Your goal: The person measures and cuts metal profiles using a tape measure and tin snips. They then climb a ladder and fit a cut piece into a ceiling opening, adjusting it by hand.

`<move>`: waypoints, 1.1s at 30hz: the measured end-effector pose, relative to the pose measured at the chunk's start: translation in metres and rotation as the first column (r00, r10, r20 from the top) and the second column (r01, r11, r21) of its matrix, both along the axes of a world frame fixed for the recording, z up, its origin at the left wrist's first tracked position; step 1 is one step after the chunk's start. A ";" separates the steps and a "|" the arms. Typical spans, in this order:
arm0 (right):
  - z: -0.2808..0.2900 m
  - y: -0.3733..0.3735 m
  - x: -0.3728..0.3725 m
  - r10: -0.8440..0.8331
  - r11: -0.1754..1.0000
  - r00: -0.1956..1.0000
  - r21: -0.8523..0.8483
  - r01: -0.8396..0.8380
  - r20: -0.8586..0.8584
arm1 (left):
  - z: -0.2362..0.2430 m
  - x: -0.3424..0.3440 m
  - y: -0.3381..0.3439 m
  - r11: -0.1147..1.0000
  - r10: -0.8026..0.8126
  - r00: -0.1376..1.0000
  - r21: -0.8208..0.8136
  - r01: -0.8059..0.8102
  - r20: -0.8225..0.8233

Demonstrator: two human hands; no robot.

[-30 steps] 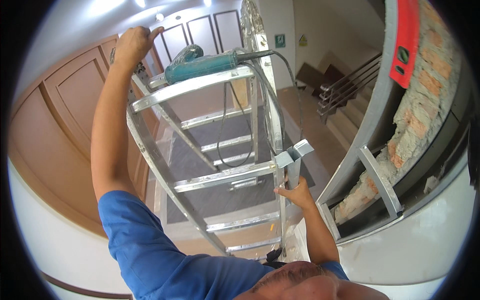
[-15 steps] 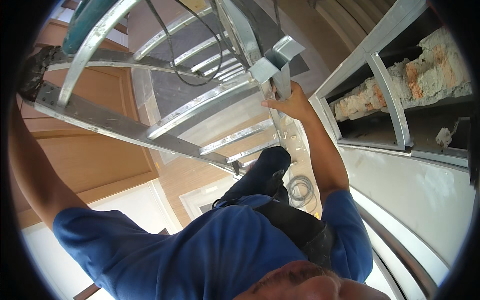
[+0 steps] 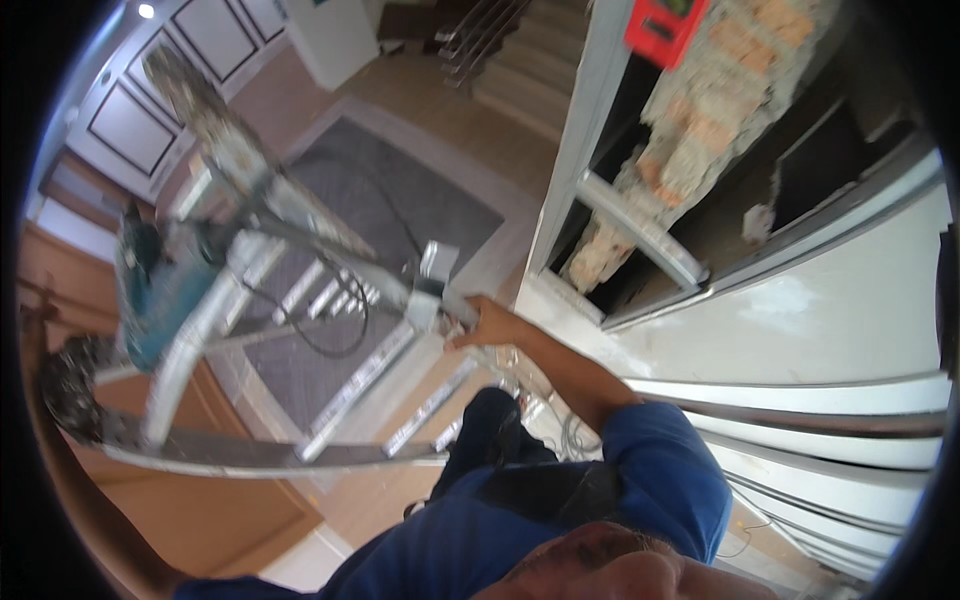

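Observation:
My right hand [image 3: 490,325] is closed around a grey metal bar at the right rail of a worn aluminium ladder [image 3: 355,395], with the thumb lying across it. Just beside the fingers, a bent silver metal bracket [image 3: 436,262] sticks out from the rail. My left forearm [image 3: 100,525] runs up the left rim of the picture. My left hand [image 3: 38,312] is dim there, near the ladder's dark, dirty end cap [image 3: 75,385], and its fingers cannot be made out. A teal power tool [image 3: 165,290] rests at the top of the ladder, with a black cable [image 3: 330,350] looping below.
To the right, a metal-framed wall opening [image 3: 640,230] shows broken masonry [image 3: 690,130] inside. A red object [image 3: 668,30] is at its upper part. Stairs [image 3: 525,75] rise at the back. A dark floor panel [image 3: 400,180] lies below, and brown wooden panelling [image 3: 215,470] stands at left.
My view has swung to the right and outward, bringing the teal tool, the stairs and the red object into fuller view. My right hand keeps its hold at the ladder's rail.

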State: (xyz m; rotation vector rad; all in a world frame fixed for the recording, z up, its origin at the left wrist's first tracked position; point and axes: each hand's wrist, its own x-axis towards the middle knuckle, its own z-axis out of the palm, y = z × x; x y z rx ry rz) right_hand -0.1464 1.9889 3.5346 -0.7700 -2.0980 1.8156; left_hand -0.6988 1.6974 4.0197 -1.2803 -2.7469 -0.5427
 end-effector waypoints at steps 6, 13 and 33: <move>0.166 0.016 0.002 0.041 0.998 0.996 -0.048 -0.038 0.076 | 0.116 -0.006 0.033 0.997 -0.038 0.956 0.082 0.014 0.292; 0.258 0.067 0.036 -0.140 0.990 0.836 0.090 0.108 0.531 | 0.182 -0.012 0.085 0.987 -0.156 0.979 0.048 0.151 0.132; 0.649 0.213 0.044 -0.506 0.863 0.816 -0.159 0.480 -0.280 | 0.289 -0.063 0.158 0.998 0.055 0.916 0.002 -0.061 0.397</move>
